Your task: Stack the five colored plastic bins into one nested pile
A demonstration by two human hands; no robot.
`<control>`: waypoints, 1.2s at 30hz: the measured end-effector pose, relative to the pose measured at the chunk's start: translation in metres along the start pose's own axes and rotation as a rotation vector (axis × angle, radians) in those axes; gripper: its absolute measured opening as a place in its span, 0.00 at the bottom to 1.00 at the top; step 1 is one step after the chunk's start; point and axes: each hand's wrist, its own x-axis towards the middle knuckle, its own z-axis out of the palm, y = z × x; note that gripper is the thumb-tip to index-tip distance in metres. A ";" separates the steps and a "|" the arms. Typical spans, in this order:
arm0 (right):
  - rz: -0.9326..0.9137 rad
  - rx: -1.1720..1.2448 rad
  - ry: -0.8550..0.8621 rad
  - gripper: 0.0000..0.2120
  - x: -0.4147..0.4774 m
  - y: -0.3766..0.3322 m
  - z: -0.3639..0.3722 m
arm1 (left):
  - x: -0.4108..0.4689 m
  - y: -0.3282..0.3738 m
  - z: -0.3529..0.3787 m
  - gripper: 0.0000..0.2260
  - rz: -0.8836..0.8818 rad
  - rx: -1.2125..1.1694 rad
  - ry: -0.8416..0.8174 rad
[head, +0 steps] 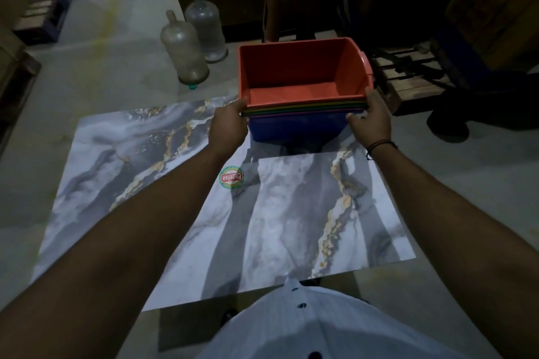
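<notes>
A nested pile of plastic bins [303,114] is held over the far edge of the marble-patterned table [204,213]. The red bin [300,73] sits on top with its inside showing. Thin rims of yellow, green and pink bins show beneath it, and the blue bin [297,128] is outermost at the bottom. My left hand [230,122] grips the pile's left rim corner. My right hand [370,116] grips the right rim corner. Both arms stretch forward over the table.
Two large clear water jugs [186,46] stand on the floor beyond the table's far left. A brown stool [280,14] with a bottle on it is behind the bins. A wooden pallet [414,76] lies to the right. A round sticker [231,177] marks the tabletop.
</notes>
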 end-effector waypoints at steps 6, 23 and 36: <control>-0.025 -0.055 -0.060 0.27 0.019 -0.004 -0.007 | 0.014 0.009 0.004 0.18 -0.010 0.034 0.008; -0.017 -0.038 -0.052 0.27 0.018 0.000 -0.019 | 0.007 0.027 -0.001 0.17 -0.042 0.015 -0.059; -0.033 -0.446 -0.206 0.46 -0.037 -0.015 0.013 | -0.044 0.012 -0.004 0.33 0.028 -0.057 -0.061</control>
